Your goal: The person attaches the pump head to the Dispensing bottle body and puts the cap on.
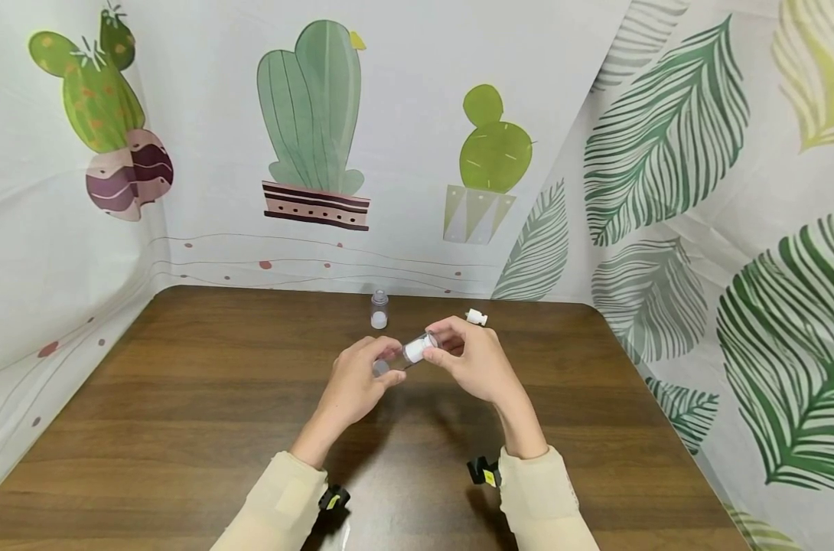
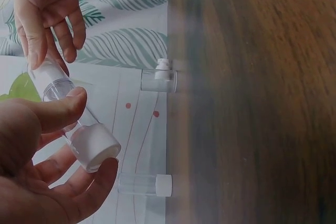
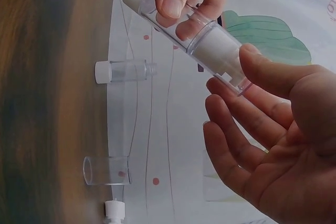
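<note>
1. the held bottle is up off the wooden table, between the two hands, tilted so that its white base sits lower and its white end, inside a clear cover, points up and to the person's right.
2. the left hand grips the base half: the thumb lies along the clear middle, the other fingers come round from beneath, and a fingertip touches the base rim. this seems meant to steady the bottle, the base being the firm part to hold.
3. the right hand pinches the opposite end of the held bottle, thumb on one face of the clear cover, a finger or two behind; the lower fingers stand spread, apart from it. such a light hold probably leaves that end easy to handle.
4. beyond the held bottle, roughly in line with its base, a second bottle stands upright on its own white bottom.
5. beyond the held bottle and to its right are a clear cylinder and a small white pump piece, near each other, perhaps set aside within reach.
</note>
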A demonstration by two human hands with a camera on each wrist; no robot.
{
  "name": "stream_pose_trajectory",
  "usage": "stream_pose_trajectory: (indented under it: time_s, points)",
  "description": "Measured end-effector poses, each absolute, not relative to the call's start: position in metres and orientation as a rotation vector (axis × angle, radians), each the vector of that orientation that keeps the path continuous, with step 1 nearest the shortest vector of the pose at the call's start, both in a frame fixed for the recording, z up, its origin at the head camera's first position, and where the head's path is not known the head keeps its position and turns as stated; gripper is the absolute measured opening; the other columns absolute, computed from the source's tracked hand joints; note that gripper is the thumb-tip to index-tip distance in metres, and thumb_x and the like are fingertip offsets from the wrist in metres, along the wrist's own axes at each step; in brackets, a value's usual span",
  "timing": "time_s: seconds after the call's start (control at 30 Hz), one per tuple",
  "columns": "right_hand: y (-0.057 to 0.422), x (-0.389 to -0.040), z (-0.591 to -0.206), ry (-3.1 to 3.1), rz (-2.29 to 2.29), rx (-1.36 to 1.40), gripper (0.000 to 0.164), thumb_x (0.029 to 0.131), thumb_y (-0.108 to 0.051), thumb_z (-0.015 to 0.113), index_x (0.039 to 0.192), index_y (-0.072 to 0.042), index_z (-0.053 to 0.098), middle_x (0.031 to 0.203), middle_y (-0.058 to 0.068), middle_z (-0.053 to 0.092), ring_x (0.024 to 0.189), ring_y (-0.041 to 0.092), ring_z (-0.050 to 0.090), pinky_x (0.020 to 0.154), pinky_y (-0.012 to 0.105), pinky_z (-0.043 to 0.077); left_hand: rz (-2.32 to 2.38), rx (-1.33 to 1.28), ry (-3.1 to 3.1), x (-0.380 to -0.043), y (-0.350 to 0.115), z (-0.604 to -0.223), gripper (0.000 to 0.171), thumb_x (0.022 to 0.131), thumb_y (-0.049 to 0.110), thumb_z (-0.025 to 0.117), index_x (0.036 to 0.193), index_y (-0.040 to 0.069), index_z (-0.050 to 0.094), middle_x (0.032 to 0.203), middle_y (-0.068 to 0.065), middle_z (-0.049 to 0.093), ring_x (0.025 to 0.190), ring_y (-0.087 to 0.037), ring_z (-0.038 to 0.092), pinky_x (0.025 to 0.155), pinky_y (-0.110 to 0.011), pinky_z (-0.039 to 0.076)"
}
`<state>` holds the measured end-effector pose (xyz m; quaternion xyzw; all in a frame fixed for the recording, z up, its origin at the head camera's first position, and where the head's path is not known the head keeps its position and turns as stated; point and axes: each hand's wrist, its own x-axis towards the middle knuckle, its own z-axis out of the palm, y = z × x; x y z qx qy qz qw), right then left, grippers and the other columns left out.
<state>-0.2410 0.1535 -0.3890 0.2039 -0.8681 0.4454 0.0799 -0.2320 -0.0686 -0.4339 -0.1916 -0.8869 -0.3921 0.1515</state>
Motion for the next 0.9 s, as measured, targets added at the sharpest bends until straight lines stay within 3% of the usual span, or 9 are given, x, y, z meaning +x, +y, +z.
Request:
stream_pose_trajectory:
  time_s: [0.4,0.77,0.9]
  points:
    - [0.1506,-0.2388,-0.3862,-2.633,1.287,0.571,0.028,0.092,-0.014,0.085,0.116,-0.006,0.074,0.099,0.003,0.078,0.086,0.014,0.071,0.080,0.031,0.060,-1.107,-0.543,-2.538,-0.2309,-0.0686,-0.4334,0.037,0.080,0.014,0.094,0.110,0.014,0.074,0.100,-0.004,0.074,0.092,-0.023,0.070,0.080,-0.047,0.054]
    - [0.1521,-0.2375,-0.3835,-2.636,1.273,0.576,0.028,0.092,-0.016,0.085,0.116,-0.006,0.074,0.099,0.003,0.078,0.087,0.017,0.073,0.080,0.032,0.060,-1.130,-0.545,-2.567,-0.2311,-0.0684,-0.4324,0.036,0.082,0.017,0.093,0.112,0.015,0.073,0.102,-0.003,0.073,0.092,-0.027,0.070,0.079,-0.044,0.052]
    - [0.1549,-0.2372,-0.3819,-2.623,1.256,0.616,0.028,0.093,-0.016,0.084,0.117,-0.006,0.074,0.097,0.000,0.078,0.086,0.017,0.072,0.080,0.038,0.061,-1.171,-0.557,-2.564,-0.2307,-0.0672,-0.4320,0.036,0.083,0.017,0.093,0.113,0.016,0.073,0.104,-0.004,0.074,0.095,-0.029,0.070,0.081,-0.044,0.052]
